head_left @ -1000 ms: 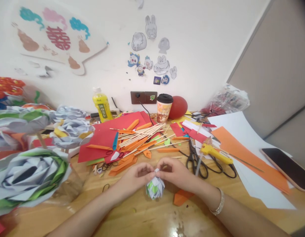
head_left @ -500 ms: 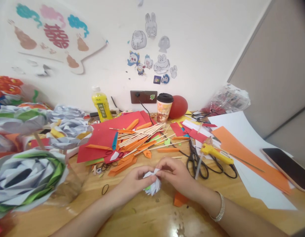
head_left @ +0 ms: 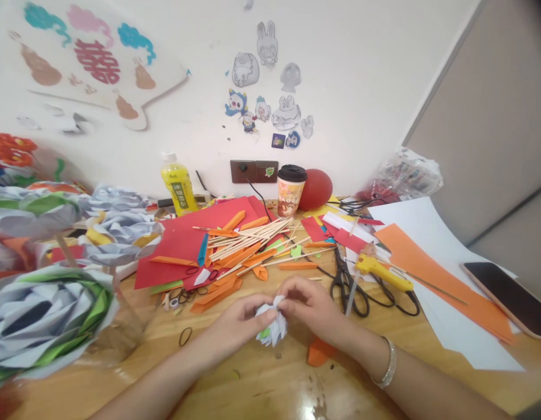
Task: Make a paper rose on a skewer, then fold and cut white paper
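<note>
Currently, left hand (head_left: 240, 318) and right hand (head_left: 313, 307), both pinched closed, hold one paper flower (head_left: 275, 333); one pair of scissors (head_left: 342, 270) nearby

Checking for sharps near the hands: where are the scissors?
In the head view, the black scissors lie right of centre on the table, between the right hand and the yellow glue gun.

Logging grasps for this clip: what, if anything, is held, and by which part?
A small white-and-green folded-paper flower: the left hand grips its side, the right hand pinches its top edge.
</note>
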A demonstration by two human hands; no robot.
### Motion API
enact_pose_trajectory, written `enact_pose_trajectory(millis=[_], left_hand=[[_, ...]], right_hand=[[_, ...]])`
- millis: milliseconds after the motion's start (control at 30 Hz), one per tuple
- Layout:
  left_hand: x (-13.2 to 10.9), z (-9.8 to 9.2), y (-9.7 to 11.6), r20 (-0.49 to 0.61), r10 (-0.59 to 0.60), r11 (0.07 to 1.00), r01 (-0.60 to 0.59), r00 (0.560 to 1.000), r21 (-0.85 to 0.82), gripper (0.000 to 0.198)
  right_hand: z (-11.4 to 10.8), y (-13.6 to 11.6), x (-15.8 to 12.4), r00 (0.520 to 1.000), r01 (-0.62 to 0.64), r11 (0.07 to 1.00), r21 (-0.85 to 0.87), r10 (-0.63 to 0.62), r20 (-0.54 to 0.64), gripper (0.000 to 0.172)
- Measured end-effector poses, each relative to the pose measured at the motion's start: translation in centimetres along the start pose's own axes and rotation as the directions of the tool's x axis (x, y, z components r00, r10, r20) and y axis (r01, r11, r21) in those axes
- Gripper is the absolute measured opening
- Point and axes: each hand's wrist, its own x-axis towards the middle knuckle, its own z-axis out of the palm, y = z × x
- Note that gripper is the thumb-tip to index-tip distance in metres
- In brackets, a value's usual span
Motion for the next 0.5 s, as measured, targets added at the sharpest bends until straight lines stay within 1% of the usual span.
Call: enact_pose_trajectory(millis=[67, 133, 200, 267, 400, 467, 500], left_hand=[[0.1, -0.1, 0.0, -0.076, 0.025, 0.999, -0.022, 0.997, 0.040, 0.038], [0.3, -0.4, -0.1, -0.101, 0.039, 0.998, -0.033, 0.994, 0.057, 0.037], [0.5, -0.6, -0.3, -0.070, 0.037, 0.998, -0.034, 0.997, 0.046, 0.032], [0.7, -0.7, -0.5, -0.035, 0.038, 0.999, -0.038, 0.999, 0.010, 0.031], [0.8, -0.7, -1.0, -0.015, 0.017, 0.997, -0.018, 1.000, -0.075, 0.032], [0.8, -0.6, -1.2, -0.020, 0.012, 0.998, -0.013, 1.000, -0.062, 0.031], [0.8, -0.6, -1.2, -0.028, 0.025, 0.999, -0.026, 0.999, -0.031, 0.029]], right_hand=[[-0.2, 0.1, 0.2, 0.998, -0.056, 0.996, 0.071, 0.053, 0.039, 0.021], [-0.3, 0.3, 0.4, 0.991, -0.106, 0.987, 0.121, 0.095, 0.095, 0.022], [-0.4, 0.5, 0.5, 0.984, -0.141, 0.978, 0.154, 0.120, 0.134, 0.023], [-0.4, 0.7, 0.6, 0.981, -0.155, 0.973, 0.171, 0.131, 0.143, 0.024], [-0.4, 0.7, 0.6, 0.973, -0.187, 0.972, 0.140, 0.164, 0.163, 0.024], [-0.4, 0.6, 0.6, 0.966, -0.206, 0.972, 0.116, 0.184, 0.181, 0.024], [-0.4, 0.6, 0.6, 0.965, -0.209, 0.972, 0.104, 0.188, 0.185, 0.023]])
